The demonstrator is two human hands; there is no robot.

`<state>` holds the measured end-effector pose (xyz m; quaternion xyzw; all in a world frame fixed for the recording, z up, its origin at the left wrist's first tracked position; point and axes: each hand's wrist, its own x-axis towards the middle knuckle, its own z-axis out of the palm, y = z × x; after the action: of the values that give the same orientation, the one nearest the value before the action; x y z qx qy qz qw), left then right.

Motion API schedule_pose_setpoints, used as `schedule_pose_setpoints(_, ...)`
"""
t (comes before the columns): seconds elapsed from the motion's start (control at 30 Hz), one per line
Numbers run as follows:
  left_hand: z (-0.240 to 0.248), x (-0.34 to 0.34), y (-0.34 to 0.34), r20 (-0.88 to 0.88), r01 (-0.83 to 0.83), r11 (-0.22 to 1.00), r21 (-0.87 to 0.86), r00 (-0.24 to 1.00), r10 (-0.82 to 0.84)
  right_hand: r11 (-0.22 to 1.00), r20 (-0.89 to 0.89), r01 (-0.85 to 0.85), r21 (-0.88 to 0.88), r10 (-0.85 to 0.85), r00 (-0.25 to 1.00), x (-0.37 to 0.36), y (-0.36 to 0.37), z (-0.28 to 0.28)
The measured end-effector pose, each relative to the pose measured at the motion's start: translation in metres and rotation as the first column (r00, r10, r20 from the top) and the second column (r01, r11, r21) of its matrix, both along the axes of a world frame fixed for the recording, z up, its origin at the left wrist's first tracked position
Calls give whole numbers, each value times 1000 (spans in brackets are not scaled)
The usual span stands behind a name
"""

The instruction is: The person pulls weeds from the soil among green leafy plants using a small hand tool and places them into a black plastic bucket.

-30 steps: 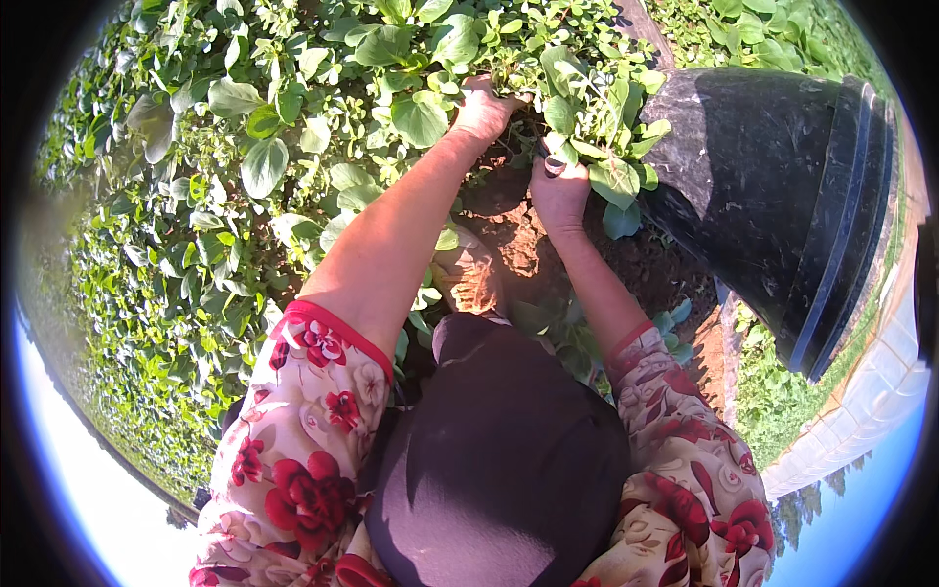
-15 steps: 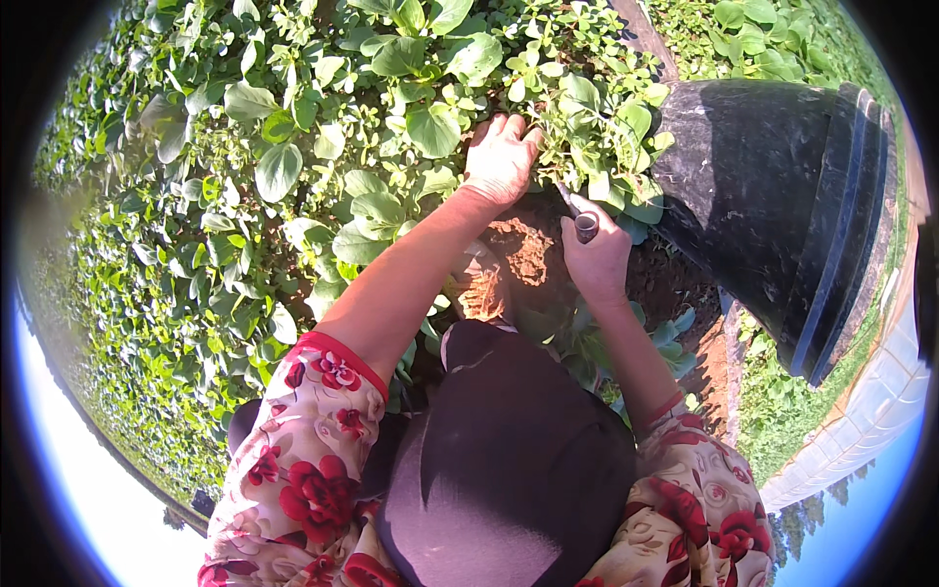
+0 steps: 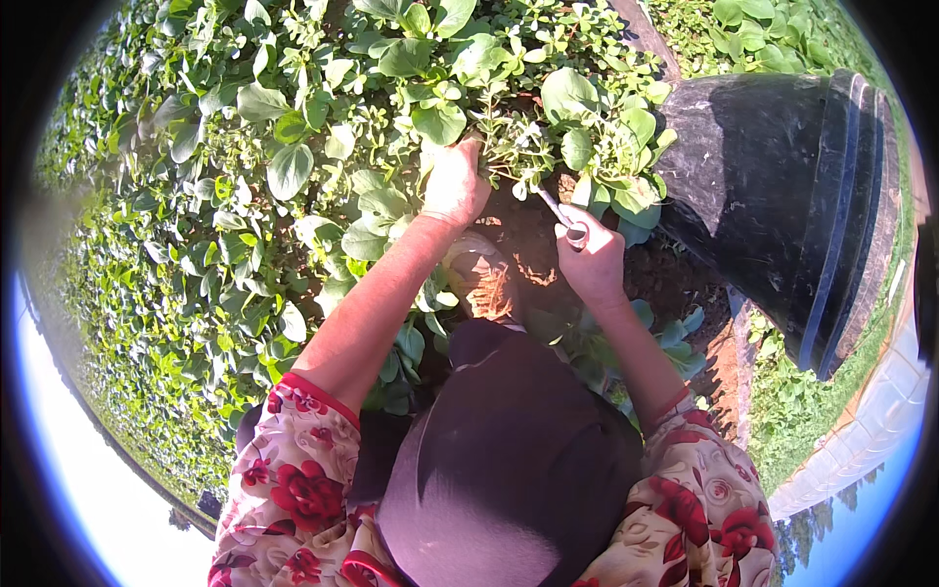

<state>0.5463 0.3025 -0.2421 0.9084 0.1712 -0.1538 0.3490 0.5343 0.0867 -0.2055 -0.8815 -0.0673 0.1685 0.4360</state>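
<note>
- Left hand (image 3: 453,186) grips the weeds (image 3: 518,137), fingers closed on stems.
- Right hand (image 3: 590,259), fist clamped on a knife (image 3: 559,213), blade pointing to 11 o'clock.
- Black bucket (image 3: 782,205) lies at 3 o'clock.

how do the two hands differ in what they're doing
The left hand reaches further forward and grips a clump of small-leaved weeds; the right hand sits nearer the body, fisted round a thin metal-tipped tool. The left arm is extended, the right bent. Both are bare, over brown soil.

Left hand (image 3: 453,186) moved left onto weeds (image 3: 514,137); right hand (image 3: 590,262) lowered
</note>
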Motion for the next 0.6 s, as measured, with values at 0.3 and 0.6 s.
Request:
schedule_pose_setpoints(0.3,-55,35,-5,332,-38,995,89,943,6,965,-53,65,253,-53,997,21,50,-29)
schedule_pose_setpoints(0.6,-4,17,-17,242,159,986,-54,960,-142,988,172,-145,-55,152,973,20,55,-37)
